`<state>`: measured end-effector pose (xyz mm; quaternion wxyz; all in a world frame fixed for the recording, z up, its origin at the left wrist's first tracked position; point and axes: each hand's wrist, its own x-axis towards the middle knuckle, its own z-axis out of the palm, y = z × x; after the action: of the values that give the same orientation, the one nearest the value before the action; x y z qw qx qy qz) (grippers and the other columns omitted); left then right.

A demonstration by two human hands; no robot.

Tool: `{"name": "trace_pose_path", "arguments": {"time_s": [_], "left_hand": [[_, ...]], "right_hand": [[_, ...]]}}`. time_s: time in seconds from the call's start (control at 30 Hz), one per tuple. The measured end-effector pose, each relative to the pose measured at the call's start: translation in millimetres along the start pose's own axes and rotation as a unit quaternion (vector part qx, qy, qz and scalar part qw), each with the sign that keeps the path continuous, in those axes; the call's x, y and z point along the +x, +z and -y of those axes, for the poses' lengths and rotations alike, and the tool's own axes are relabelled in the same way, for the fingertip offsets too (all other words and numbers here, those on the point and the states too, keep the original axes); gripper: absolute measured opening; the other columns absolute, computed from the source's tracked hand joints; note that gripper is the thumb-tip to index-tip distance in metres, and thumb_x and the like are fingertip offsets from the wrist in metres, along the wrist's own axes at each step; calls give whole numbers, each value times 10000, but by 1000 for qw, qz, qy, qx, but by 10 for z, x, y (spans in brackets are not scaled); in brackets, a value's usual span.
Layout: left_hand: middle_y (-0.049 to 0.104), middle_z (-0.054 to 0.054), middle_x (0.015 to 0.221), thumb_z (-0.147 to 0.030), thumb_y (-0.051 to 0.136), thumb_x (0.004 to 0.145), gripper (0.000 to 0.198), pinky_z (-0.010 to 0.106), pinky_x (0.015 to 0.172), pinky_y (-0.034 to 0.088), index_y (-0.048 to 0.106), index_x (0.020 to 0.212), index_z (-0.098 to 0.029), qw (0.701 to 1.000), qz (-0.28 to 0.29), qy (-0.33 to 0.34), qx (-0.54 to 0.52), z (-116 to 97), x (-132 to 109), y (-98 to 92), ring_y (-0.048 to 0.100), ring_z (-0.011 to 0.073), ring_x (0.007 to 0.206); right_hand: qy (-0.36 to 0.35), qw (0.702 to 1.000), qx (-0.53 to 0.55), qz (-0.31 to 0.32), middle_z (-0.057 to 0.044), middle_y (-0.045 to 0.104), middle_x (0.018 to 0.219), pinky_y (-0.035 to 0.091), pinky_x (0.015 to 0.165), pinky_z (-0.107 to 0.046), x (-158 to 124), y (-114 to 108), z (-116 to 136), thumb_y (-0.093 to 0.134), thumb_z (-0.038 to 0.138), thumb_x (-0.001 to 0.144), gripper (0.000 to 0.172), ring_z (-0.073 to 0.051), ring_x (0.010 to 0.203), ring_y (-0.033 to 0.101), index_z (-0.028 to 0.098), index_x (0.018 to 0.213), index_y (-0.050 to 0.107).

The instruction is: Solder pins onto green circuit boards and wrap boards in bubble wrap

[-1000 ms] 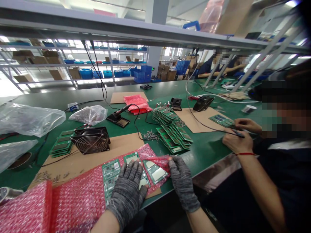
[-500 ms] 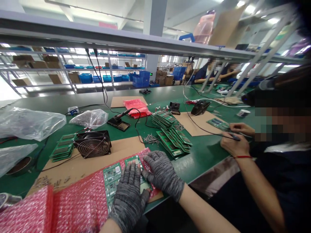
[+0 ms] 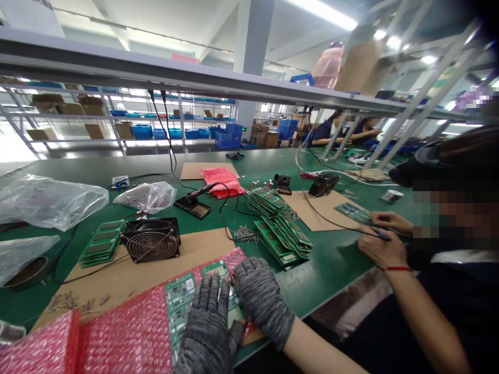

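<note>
My left hand point(image 3: 210, 324), in a grey fingerless glove, lies flat with fingers stretched out over green circuit boards point(image 3: 180, 298). These boards rest on a sheet of pink bubble wrap point(image 3: 125, 327). Gloved the same way, my right hand point(image 3: 262, 296) is closed at the right edge of the boards, over the edge of the wrap. Its fingertips are curled under and hidden, so what they hold cannot be made out. Part of a board point(image 3: 214, 268) shows above the left fingertips.
Stacked circuit boards point(image 3: 283, 241) lie beyond my right hand, beside loose screws point(image 3: 245, 233). A fan point(image 3: 151, 240) stands on cardboard point(image 3: 206, 240), with more boards point(image 3: 102, 241) at its left. A soldering iron stand point(image 3: 194, 205) is behind. A co-worker's hands point(image 3: 384, 246) work at right.
My right hand's fingers have curled in more at the board edge. The left hand stays flat on the boards. The whole view has shifted slightly downward in the frame.
</note>
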<state>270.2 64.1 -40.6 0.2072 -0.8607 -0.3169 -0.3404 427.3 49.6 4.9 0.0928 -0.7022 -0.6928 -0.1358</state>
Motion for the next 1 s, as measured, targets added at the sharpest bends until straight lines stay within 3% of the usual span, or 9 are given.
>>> {"name": "trace_pose_path", "arguments": {"time_s": [0.2, 0.3, 0.37, 0.43, 0.5, 0.57, 0.7, 0.83, 1.0], "left_hand": [[599, 212, 1330, -482, 604, 781, 650, 460, 1062, 334, 603, 1266, -49, 1000, 14, -20, -3, -10, 11, -34, 521, 366, 1249], [615, 206, 1315, -554, 578, 803, 655, 451, 1047, 353, 645, 1230, -63, 1000, 11, -26, -3, -6, 20, -61, 541, 364, 1226], [631, 198, 1298, -584, 562, 811, 662, 446, 1030, 373, 665, 1211, -67, 1000, 6, -25, 1, 0, 28, -83, 557, 365, 1206], [641, 187, 1289, -606, 537, 823, 667, 439, 1015, 397, 678, 1202, -77, 1000, 3, -25, 4, 4, 37, -101, 572, 358, 1194], [647, 171, 1289, -618, 520, 832, 661, 435, 1006, 420, 683, 1207, -98, 1000, 10, -26, 6, 6, 44, -108, 587, 348, 1187], [660, 170, 1269, -627, 522, 829, 652, 439, 990, 443, 696, 1196, -116, 999, 24, -27, 10, 5, 51, -106, 608, 349, 1167], [660, 202, 1251, -614, 549, 813, 623, 453, 968, 469, 721, 1160, -127, 998, 49, -37, 13, -7, 59, -84, 629, 370, 1145], [633, 222, 1286, -594, 573, 796, 628, 472, 993, 460, 703, 1191, -124, 997, 60, -50, 0, -27, 49, -57, 606, 387, 1183], [629, 211, 1299, -575, 572, 807, 614, 481, 1017, 445, 692, 1210, -128, 996, 68, -51, -7, -36, 25, -29, 588, 388, 1207]], "right_hand": [[-11, 1000, 4, 4, -177, 691, 1141, 482, 909, -352, 71, 166, -170, 436, 179, 949, 336, -233, 1019, 661, 120, 1246, 582], [-18, 999, 21, 29, -152, 733, 968, 492, 757, -274, 169, 144, -279, 456, 222, 957, 326, -207, 864, 702, 103, 1232, 584], [-29, 998, 36, 47, -104, 728, 814, 466, 658, -248, 235, 74, -345, 511, 369, 949, 374, -200, 744, 700, 119, 1214, 594], [-48, 995, 55, 66, -57, 721, 774, 446, 628, -225, 292, -10, -398, 562, 509, 903, 459, -184, 701, 690, 170, 1209, 604], [-52, 993, 66, 77, -35, 728, 805, 436, 639, -204, 340, -76, -442, 565, 512, 900, 407, -158, 703, 682, 215, 1171, 627], [-17, 995, 63, 71, -53, 735, 866, 432, 648, -205, 377, -117, -493, 494, 416, 953, 309, -147, 709, 672, 212, 1137, 637], [107, 993, 33, 33, -116, 716, 872, 455, 651, -258, 349, -220, -652, 409, 353, 979, 337, -184, 698, 651, 151, 1149, 618], [178, 984, 13, -7, -153, 699, 909, 501, 745, -337, 86, -455, -728, 430, 309, 952, 354, -236, 796, 658, 118, 1192, 605], [151, 987, 41, -28, -151, 656, 1187, 471, 980, -392, -281, -542, -370, 432, 297, 931, 399, -260, 1114, 605, 162, 1266, 601]]}}
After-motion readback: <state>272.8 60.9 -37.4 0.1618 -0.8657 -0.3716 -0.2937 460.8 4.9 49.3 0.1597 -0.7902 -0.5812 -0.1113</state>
